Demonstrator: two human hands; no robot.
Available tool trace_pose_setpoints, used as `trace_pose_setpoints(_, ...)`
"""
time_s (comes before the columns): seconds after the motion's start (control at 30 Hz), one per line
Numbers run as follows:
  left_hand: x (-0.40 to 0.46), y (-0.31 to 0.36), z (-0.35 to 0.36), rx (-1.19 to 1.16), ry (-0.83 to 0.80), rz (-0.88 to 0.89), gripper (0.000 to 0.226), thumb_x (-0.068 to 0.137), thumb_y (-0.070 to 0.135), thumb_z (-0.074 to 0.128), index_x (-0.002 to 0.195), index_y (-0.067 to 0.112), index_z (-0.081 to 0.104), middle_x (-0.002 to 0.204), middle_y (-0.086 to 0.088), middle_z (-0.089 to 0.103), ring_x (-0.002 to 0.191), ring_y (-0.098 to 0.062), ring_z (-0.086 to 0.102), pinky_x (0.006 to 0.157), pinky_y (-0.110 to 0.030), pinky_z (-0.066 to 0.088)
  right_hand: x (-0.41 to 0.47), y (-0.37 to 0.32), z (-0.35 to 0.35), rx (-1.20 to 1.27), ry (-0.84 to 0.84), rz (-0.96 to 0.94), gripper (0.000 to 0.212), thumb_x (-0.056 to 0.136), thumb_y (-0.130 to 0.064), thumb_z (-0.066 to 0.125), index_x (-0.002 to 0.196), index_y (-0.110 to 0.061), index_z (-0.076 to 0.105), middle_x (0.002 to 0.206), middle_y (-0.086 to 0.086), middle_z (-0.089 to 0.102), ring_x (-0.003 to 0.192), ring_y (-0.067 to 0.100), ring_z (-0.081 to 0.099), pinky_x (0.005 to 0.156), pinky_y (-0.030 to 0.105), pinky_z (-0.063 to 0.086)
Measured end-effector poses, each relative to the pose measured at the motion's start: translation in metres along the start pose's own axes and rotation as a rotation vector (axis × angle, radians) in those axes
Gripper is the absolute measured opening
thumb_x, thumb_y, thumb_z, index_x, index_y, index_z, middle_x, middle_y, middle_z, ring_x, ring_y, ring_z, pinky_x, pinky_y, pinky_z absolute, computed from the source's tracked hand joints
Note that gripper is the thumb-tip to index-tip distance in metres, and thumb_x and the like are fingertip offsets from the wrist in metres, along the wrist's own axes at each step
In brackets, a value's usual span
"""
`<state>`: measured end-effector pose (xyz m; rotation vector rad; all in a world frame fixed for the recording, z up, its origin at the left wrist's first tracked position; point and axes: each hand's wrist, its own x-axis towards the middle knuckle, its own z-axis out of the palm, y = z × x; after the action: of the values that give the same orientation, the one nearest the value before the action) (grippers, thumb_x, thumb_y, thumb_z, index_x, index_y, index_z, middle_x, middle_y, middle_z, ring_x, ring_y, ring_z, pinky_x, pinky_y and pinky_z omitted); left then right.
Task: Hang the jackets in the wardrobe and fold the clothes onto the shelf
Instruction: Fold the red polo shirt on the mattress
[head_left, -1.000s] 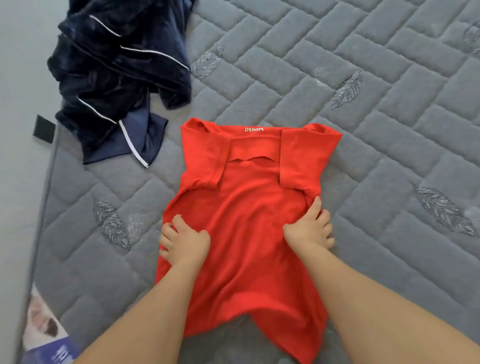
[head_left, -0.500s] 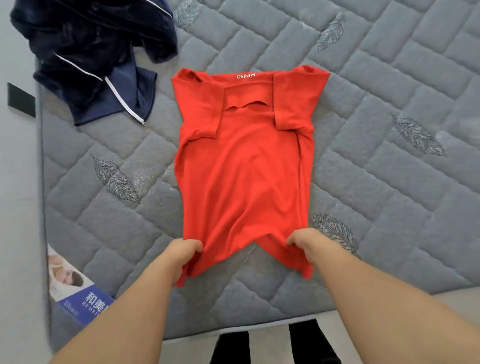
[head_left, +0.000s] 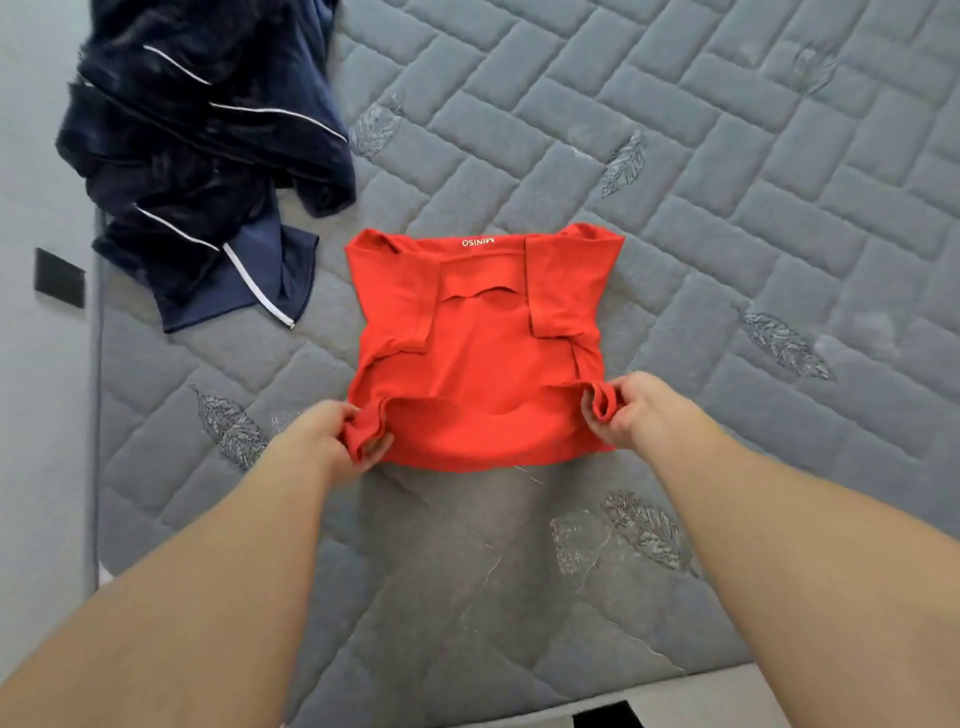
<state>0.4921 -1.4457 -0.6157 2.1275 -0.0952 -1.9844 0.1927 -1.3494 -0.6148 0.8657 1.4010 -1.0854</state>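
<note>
Two bare forearms enter from the near edge and extend forward over a grey quilted mattress (head_left: 779, 234) with stitched leaf motifs. The near part of the mattress surface lies between the arms.

The left hand (head_left: 324, 439) pinches the near left corner of a red T-shirt (head_left: 483, 374); its fingers are curled round a bunched fold of the hem. The right hand (head_left: 631, 410) pinches the near right corner in the same manner, with a small roll of red fabric gripped between thumb and fingers. Both grips are narrow and closed on cloth.

The red T-shirt lies in the middle of the mattress. Its lower hem is lifted and carried toward the collar, so the near edge forms a rounded fold resting on the mattress. Both sleeves are folded inward over the body of the garment. The collar end is the far end; a white brand word is printed just beside the neckline and reads reversed from this view.

Farther away, at the upper left, a dark navy garment (head_left: 202, 156) with thin white piping lies crumpled on the mattress, apart from the red T-shirt. It reaches the left edge of the mattress, next to a pale wall. A small black rectangular object (head_left: 58, 278) sits on that wall.
</note>
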Motion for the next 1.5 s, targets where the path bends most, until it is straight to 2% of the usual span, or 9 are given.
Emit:
trace_pose_setpoints(0.1, 0.008, 0.07, 0.021, -0.298, -0.117, 0.219, 0.027, 0.1, 0.027, 0.039, 0.086, 0.011, 0.057, 0.086, -0.006, 0.071, 0.07, -0.019, 0.07, 0.062, -0.035, 0.058, -0.003, -0.055, 0.054, 0.054, -0.051, -0.193, 0.032, 0.101, -0.016, 0.035, 0.077, -0.004, 0.052, 0.068, 0.012, 0.058, 0.061, 0.02, 0.053, 0.038, 0.033, 0.053)
trace_pose_setpoints(0.17, 0.02, 0.101, 0.029, -0.146, -0.12, 0.304, 0.033, 0.095, 0.049, 0.045, 0.11, 0.02, 0.053, 0.109, -0.004, 0.064, 0.093, -0.023, 0.064, 0.082, -0.038, 0.051, 0.004, -0.084, 0.08, -0.047, -0.042, -0.299, 0.03, 0.101, -0.034, 0.036, 0.094, -0.009, 0.051, 0.084, 0.012, 0.054, 0.071, 0.022, 0.055, 0.06, 0.04, 0.058)
trace_pose_setpoints(0.43, 0.129, 0.101, 0.052, 0.596, 0.564, 0.473, 0.083, 0.086, 0.058, 0.06, 0.144, 0.002, 0.037, 0.148, -0.024, 0.038, 0.135, -0.04, 0.038, 0.114, -0.047, 0.03, 0.103, -0.077, 0.122, -0.853, 0.401, -0.649, 0.09, 0.079, -0.056, 0.069, 0.145, -0.009, 0.03, 0.15, 0.016, 0.034, 0.136, 0.035, 0.038, 0.113, 0.046, 0.032)
trace_pose_setpoints(0.7, 0.148, 0.129, 0.066, 0.615, 0.723, 1.051, 0.022, 0.103, 0.034, 0.037, 0.099, 0.013, 0.041, 0.107, -0.026, 0.062, 0.101, -0.045, 0.057, 0.073, -0.042, 0.031, 0.138, -0.091, 0.14, -0.833, 0.969, -0.928, 0.041, 0.1, -0.034, 0.047, 0.128, -0.005, 0.044, 0.138, 0.019, 0.045, 0.127, 0.039, 0.044, 0.103, 0.045, 0.033)
trace_pose_setpoints(0.8, 0.157, 0.13, 0.048, 0.678, 0.646, 0.929, 0.029, 0.103, 0.038, 0.04, 0.094, 0.011, 0.047, 0.104, -0.024, 0.063, 0.105, -0.043, 0.057, 0.078, -0.043, 0.035, 0.133, -0.094, 0.147, -0.888, 1.065, -0.906, 0.042, 0.09, -0.013, 0.048, 0.131, -0.009, 0.041, 0.14, 0.018, 0.04, 0.125, 0.038, 0.042, 0.103, 0.044, 0.03)
trace_pose_setpoints(0.93, 0.172, 0.111, 0.03, 0.79, 0.542, 0.89, 0.032, 0.099, 0.037, 0.051, 0.081, 0.011, 0.05, 0.077, -0.004, 0.053, 0.094, -0.038, 0.059, 0.071, -0.036, 0.03, 0.124, -0.052, 0.191, -1.509, 0.574, -1.595, 0.062, 0.082, -0.024, 0.054, 0.14, -0.013, 0.041, 0.142, 0.013, 0.042, 0.129, 0.033, 0.04, 0.109, 0.044, 0.024)
trace_pose_setpoints(1.07, 0.181, 0.118, 0.026, 0.806, 0.559, 0.92, 0.039, 0.096, 0.041, 0.055, 0.071, 0.011, 0.048, 0.067, -0.003, 0.055, 0.08, -0.035, 0.057, 0.066, -0.037, 0.03, 0.132, 0.005, 0.271, -2.052, -0.029, -1.571, 0.069, 0.089, -0.064, 0.047, 0.142, -0.02, 0.041, 0.135, 0.009, 0.045, 0.124, 0.031, 0.041, 0.106, 0.046, 0.027)
trace_pose_setpoints(1.27, 0.197, 0.137, 0.008, 0.654, 0.326, 0.87, 0.047, 0.083, 0.045, 0.071, 0.061, 0.009, 0.05, 0.048, 0.009, 0.047, 0.048, -0.007, 0.042, 0.053, -0.032, 0.034, 0.16, 0.034, 0.332, -2.102, -0.11, -1.521, 0.047, 0.098, -0.056, 0.036, 0.119, -0.017, 0.051, 0.123, 0.008, 0.051, 0.118, 0.032, 0.044, 0.098, 0.047, 0.028)
trace_pose_setpoints(1.5, 0.205, 0.138, 0.003, 0.571, 0.239, 0.884, 0.047, 0.08, 0.045, 0.075, 0.057, 0.016, 0.047, 0.044, 0.012, 0.042, 0.045, -0.005, 0.037, 0.052, -0.03, 0.033, 0.167, 0.029, 0.343, -2.158, -0.117, -1.385, 0.048, 0.097, -0.06, 0.031, 0.117, -0.021, 0.051, 0.124, 0.007, 0.049, 0.118, 0.033, 0.043, 0.098, 0.049, 0.026)
